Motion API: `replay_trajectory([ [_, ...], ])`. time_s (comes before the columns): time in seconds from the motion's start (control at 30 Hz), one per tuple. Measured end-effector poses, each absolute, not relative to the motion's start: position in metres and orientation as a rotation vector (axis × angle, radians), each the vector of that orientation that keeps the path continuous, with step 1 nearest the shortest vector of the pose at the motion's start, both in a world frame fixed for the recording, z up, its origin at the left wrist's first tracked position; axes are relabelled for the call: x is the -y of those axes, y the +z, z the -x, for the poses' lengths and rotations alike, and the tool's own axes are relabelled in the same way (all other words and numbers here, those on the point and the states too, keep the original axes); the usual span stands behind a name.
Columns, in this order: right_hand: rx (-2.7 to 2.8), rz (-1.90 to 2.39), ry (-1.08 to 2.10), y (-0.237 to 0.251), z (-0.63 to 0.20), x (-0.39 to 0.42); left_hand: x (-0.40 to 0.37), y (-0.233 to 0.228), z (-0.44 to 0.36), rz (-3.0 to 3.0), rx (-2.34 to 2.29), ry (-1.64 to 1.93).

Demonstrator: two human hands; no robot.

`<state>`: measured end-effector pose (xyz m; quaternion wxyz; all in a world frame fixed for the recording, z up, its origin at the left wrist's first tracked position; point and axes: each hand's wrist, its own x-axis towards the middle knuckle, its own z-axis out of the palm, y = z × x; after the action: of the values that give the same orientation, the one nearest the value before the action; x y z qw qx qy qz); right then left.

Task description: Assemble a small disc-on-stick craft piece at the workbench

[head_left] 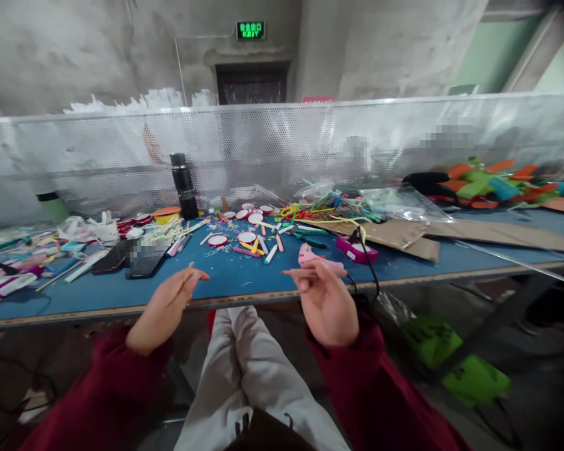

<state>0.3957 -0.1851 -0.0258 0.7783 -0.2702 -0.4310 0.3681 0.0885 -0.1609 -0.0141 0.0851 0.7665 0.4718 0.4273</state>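
Above the blue table (244, 282), 2 hands, left hand (162, 310) and right hand (326, 300), each pinch 1 stick.

two hands (left (162, 307), right (326, 300)), one black flask (184, 186), one phone (145, 258)

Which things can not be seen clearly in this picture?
- Head view: the small piece in the left hand is too small to identify.
- The thin stick in the right hand is partly covered by the fingers.
- The phone is partly blurred out.
- The craft bits on the table are too small to tell apart.
- The toys at far right are soft and cut by the edge.
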Motion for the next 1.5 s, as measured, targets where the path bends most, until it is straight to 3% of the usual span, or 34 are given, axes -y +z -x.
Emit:
replay_trajectory([
  [0.23,0.823,0.585,0.862,-0.040,-0.371,0.166,0.051,-0.015,-0.116,-2.125,-1.387,1.084],
  [0.37,0.831,0.612,0.825,-0.042,-0.373,0.170,0.015,-0.002,-0.119,-1.893,-1.657,1.093],
  [0.47,0.849,0.640,0.752,-0.051,-0.377,0.174,0.034,-0.006,-0.123,-1.562,-1.612,1.173],
  [0.67,1.080,0.688,0.571,-0.056,-0.364,0.162,0.101,-0.027,-0.146,-1.213,-0.955,1.364],
  [0.93,1.289,0.704,0.047,-0.025,-0.310,0.100,0.071,-0.031,-0.178,-1.409,-0.934,1.510],
  [1.3,1.229,0.699,0.231,-0.048,-0.311,0.076,0.064,-0.060,-0.179,-1.670,-1.051,1.409],
  [1.5,1.219,0.801,0.101,-0.051,-0.310,0.077,0.061,-0.064,-0.179,-1.677,-1.054,1.426],
])
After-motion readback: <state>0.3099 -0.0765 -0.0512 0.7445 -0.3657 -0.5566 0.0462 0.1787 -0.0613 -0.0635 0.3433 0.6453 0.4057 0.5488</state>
